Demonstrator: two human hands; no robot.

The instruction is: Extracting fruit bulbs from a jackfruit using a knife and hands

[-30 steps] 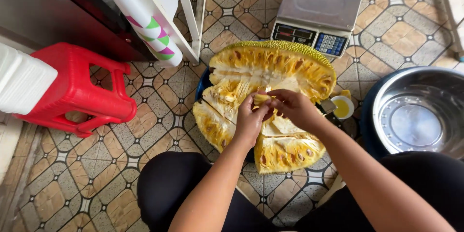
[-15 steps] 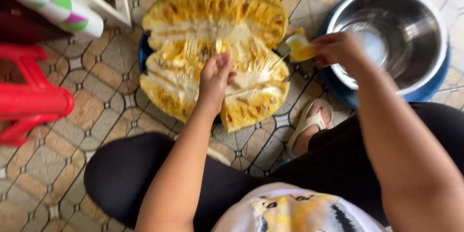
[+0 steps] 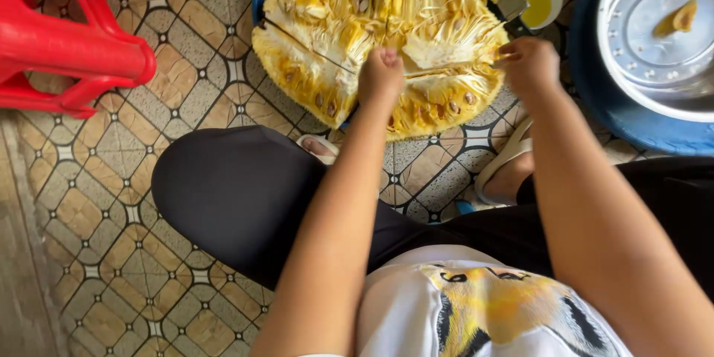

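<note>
Bright, even daylight, prob. from upper right. Soft shadows only: faint one under the red plastic stool (image 3: 71, 44), darker patch beneath the bent knee. Strong glare on the steel bowl (image 3: 654, 74) rim and its flat bottom; mild sheen on the tiled floor (image 3: 89, 216). Cut jackfruit (image 3: 372, 22) is well lit, fibres fairly sharp. Left hand (image 3: 381, 74) and right hand (image 3: 529, 67) slightly soft, maybe motion blur. Forearms and shirt close to lens are out of focus. Wide-angle stretch at edges; tile lines bow.
</note>
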